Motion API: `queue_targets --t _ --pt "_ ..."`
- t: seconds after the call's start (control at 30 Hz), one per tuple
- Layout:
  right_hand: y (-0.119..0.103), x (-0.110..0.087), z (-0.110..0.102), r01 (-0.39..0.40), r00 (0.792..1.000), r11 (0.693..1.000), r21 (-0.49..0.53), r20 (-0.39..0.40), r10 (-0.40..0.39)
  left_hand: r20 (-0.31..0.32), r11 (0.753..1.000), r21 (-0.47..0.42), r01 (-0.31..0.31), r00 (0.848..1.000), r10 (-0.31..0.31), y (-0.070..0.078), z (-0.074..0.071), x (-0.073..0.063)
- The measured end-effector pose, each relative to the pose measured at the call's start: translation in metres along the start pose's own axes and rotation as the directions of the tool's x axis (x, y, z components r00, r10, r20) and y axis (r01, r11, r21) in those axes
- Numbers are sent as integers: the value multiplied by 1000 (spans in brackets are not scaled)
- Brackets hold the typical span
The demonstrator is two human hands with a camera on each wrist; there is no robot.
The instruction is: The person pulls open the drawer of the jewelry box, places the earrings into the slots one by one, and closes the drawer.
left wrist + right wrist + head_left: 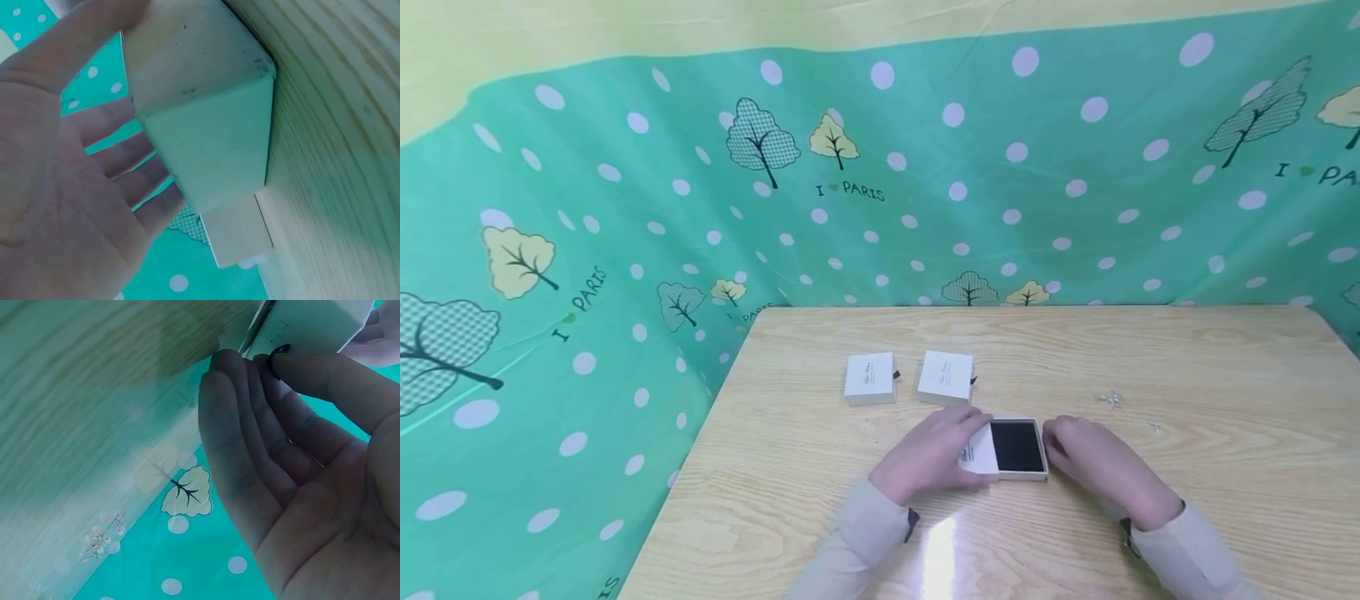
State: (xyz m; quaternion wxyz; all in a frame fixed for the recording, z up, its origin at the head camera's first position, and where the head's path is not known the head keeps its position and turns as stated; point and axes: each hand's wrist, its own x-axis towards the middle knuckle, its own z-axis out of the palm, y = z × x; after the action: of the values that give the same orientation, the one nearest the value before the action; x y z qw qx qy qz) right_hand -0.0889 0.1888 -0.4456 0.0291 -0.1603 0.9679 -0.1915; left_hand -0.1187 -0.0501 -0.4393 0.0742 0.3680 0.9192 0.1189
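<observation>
A white sliding jewelry box stands partly pulled out on the table, its drawer showing a black inner pad. My left hand grips the box's outer sleeve from the left. In the left wrist view the thumb is on one side of the white box and the fingers on the other. At the drawer's right end is my right hand. Its thumb and fingertips pinch a small black ribbon tab in the right wrist view. The bent fingers hide part of the drawer's edge there.
Two closed white boxes with black tabs stand behind the left hand. Small shiny jewelry pieces lie to the right, with another tiny one nearer. A green patterned cloth hangs behind the wooden table.
</observation>
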Motion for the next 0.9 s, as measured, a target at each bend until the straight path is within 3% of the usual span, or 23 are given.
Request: queue_targets --t 0.17,0.47,0.63,0.9 --pt "0 1 -3 -17 1000 1000 -26 0 17 4 1000 23 11 1000 -11 1 3 4" --pt "3 1 -9 -18 1000 1000 -5 -19 18 46 998 -23 63 997 -62 6 8 8" --pt "8 5 -14 -20 999 999 31 -38 21 38 998 -15 58 998 -57 6 9 8" --pt "23 10 -24 31 993 999 -4 -110 -32 29 999 -8 34 999 -33 4 11 9"
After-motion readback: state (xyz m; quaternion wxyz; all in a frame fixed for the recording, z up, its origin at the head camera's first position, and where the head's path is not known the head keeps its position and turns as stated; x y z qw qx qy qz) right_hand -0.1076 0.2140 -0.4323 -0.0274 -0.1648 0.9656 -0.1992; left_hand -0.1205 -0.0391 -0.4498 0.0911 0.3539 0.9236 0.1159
